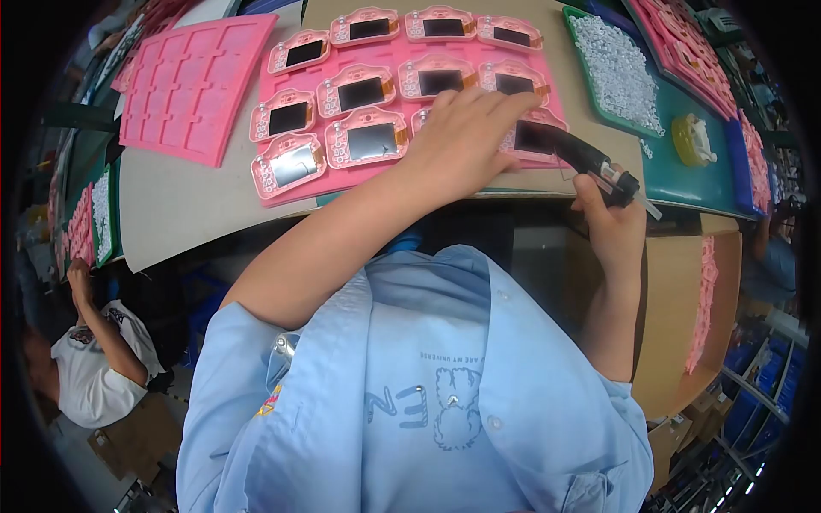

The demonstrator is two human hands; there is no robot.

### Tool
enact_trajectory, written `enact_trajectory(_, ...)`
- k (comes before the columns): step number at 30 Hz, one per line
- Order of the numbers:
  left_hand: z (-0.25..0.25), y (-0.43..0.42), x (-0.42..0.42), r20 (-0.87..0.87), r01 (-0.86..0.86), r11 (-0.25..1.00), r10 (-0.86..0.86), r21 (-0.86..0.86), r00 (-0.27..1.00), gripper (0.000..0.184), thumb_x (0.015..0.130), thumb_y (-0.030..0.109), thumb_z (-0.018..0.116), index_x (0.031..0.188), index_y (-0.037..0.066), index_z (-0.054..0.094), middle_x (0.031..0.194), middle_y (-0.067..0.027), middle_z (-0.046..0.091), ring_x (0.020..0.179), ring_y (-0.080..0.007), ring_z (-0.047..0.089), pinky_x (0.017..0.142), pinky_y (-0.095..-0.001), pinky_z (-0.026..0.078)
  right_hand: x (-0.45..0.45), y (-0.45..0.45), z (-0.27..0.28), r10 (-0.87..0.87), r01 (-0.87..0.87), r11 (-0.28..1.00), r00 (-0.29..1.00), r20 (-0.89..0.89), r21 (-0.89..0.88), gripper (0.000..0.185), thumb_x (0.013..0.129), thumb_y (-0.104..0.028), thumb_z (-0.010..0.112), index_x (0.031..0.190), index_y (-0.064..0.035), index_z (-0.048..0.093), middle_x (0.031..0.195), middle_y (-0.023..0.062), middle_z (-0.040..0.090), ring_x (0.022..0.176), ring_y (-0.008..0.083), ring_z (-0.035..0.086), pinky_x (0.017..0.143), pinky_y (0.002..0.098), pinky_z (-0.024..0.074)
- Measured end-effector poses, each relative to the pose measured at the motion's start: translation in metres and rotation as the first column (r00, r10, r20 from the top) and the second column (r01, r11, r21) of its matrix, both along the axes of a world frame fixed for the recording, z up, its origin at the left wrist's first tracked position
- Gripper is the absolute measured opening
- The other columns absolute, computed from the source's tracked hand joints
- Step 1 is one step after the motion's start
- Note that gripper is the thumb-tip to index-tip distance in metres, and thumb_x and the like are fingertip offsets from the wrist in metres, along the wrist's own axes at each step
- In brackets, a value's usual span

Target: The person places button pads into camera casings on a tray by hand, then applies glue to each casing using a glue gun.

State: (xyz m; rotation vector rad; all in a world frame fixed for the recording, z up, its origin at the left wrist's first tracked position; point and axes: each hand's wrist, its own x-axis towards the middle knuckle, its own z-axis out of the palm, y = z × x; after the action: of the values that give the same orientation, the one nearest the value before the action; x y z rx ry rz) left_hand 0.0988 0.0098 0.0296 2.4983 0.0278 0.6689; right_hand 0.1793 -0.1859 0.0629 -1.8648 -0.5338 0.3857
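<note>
Co-worker in a white top sits at far left, one hand near pink parts and a narrow green tray of small pale pieces. Beside them on the bench, a pink moulded tray with divided compartments lies at a slant, partly over a grey sheet. At center, twelve pink casings, most with a dark screen showing, stand in three rows of four on a pink base. The worker's left hand reaches across the right half of the rows, fingers extended and thumb set well apart; whether the fingertips press on a casing cannot be told. At the near right corner, the black hand tool points its front end over the last casing; the worker's right hand is wrapped around its rear, where a pale rod sticks out. Farther right are a green tray heaped with clear pieces, a yellow container, stacked pink parts and, below bench level, a cardboard box holding more pink pieces.
</note>
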Motion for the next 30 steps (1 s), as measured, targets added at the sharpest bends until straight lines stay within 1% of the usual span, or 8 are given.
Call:
enact_trajectory(5, -0.001, 0.000, 0.000, 0.004, 0.003, 1.000, -0.003, 0.003, 1.000, 0.070, 0.064, 0.020, 0.078, 0.127, 0.017, 0.047, 0.101, -0.0057, 0.058, 0.100, -0.0264, 0.051, 0.086, -0.0394, 0.036, -0.002, -0.017, 0.006, -0.018, 0.013, 0.997, 0.998, -0.062, -0.081, 0.024, 0.083, -0.018, 0.071, 0.089, -0.0004, 0.057, 0.075, 0.0011, 0.056, 0.067, 0.0063, 0.051, 0.060, 0.0215, 0.0435)
enact_trajectory(8, -0.001, 0.000, 0.000, 0.004, 0.009, 1.000, -0.009, 0.007, 1.000, 0.069, 0.064, 0.020, 0.078, 0.126, 0.017, 0.048, 0.101, -0.0048, 0.058, 0.100, -0.0257, 0.052, 0.086, -0.0390, 0.036, -0.004, -0.025, 0.010, 0.033, -0.037, 0.995, 0.999, -0.038, -0.098, 0.022, 0.083, -0.017, 0.070, 0.087, -0.0002, 0.056, 0.074, 0.0008, 0.055, 0.067, 0.0067, 0.050, 0.060, 0.0212, 0.0411)
enact_trajectory(11, -0.002, 0.000, -0.001, 0.013, 0.009, 1.000, -0.010, 0.016, 1.000, 0.067, 0.065, 0.019, 0.078, 0.125, 0.017, 0.049, 0.101, -0.0043, 0.058, 0.100, -0.0251, 0.052, 0.086, -0.0388, 0.036, -0.007, -0.024, 0.014, 0.020, -0.019, 0.993, 1.000, 0.001, -0.121, 0.022, 0.083, -0.016, 0.070, 0.086, 0.0000, 0.056, 0.071, 0.0002, 0.055, 0.066, 0.0064, 0.048, 0.060, 0.0206, 0.0384)
enact_trajectory(17, -0.002, 0.000, -0.002, 0.032, 0.018, 1.000, -0.018, 0.016, 0.999, 0.065, 0.065, 0.019, 0.077, 0.124, 0.017, 0.050, 0.102, -0.0039, 0.058, 0.101, -0.0248, 0.052, 0.087, -0.0387, 0.036, -0.009, -0.021, 0.020, 0.115, -0.071, 0.958, 0.982, 0.147, -0.279, 0.021, 0.082, -0.016, 0.071, 0.087, -0.0009, 0.056, 0.064, 0.0004, 0.053, 0.059, 0.0079, 0.043, 0.055, 0.0229, 0.0369)
enact_trajectory(23, -0.002, 0.001, -0.003, 0.037, 0.020, 0.999, -0.021, 0.025, 0.999, 0.064, 0.065, 0.019, 0.077, 0.123, 0.017, 0.050, 0.103, -0.0039, 0.058, 0.101, -0.0246, 0.052, 0.087, -0.0380, 0.036, -0.010, -0.019, 0.019, 0.106, -0.048, 0.970, 0.965, 0.239, -0.240, 0.025, 0.081, -0.018, 0.072, 0.085, -0.0003, 0.055, 0.059, 0.0033, 0.049, 0.056, 0.0099, 0.040, 0.053, 0.0241, 0.0364)
enact_trajectory(26, -0.003, 0.001, -0.003, 0.042, 0.020, 1.000, -0.021, 0.013, 0.999, 0.064, 0.065, 0.019, 0.077, 0.123, 0.017, 0.051, 0.103, -0.0039, 0.058, 0.100, -0.0246, 0.052, 0.086, -0.0379, 0.036, -0.007, -0.019, 0.019, 0.111, -0.038, 0.960, 0.962, 0.251, -0.279, 0.026, 0.081, -0.020, 0.072, 0.085, -0.0003, 0.055, 0.059, 0.0034, 0.049, 0.056, 0.0097, 0.043, 0.053, 0.0245, 0.0369)
enact_trajectory(29, -0.003, 0.002, -0.002, 0.040, 0.023, 1.000, -0.023, 0.006, 0.999, 0.063, 0.066, 0.018, 0.077, 0.123, 0.016, 0.051, 0.102, -0.0039, 0.058, 0.099, -0.0247, 0.052, 0.086, -0.0380, 0.036, -0.015, -0.009, 0.030, 0.192, 0.006, 0.882, 0.910, 0.369, -0.472, 0.026, 0.081, -0.020, 0.071, 0.087, -0.0008, 0.056, 0.060, 0.0052, 0.052, 0.056, 0.0093, 0.046, 0.053, 0.0255, 0.0381)
enact_trajectory(30, -0.004, 0.002, -0.002, 0.038, 0.021, 1.000, -0.022, 0.009, 0.999, 0.062, 0.066, 0.018, 0.076, 0.123, 0.016, 0.050, 0.101, -0.0040, 0.058, 0.099, -0.0249, 0.052, 0.086, -0.0381, 0.036, -0.017, -0.007, 0.030, 0.182, 0.000, 0.884, 0.921, 0.345, -0.467, 0.026, 0.081, -0.021, 0.071, 0.088, -0.0010, 0.056, 0.061, 0.0052, 0.054, 0.057, 0.0091, 0.047, 0.053, 0.0252, 0.0385)
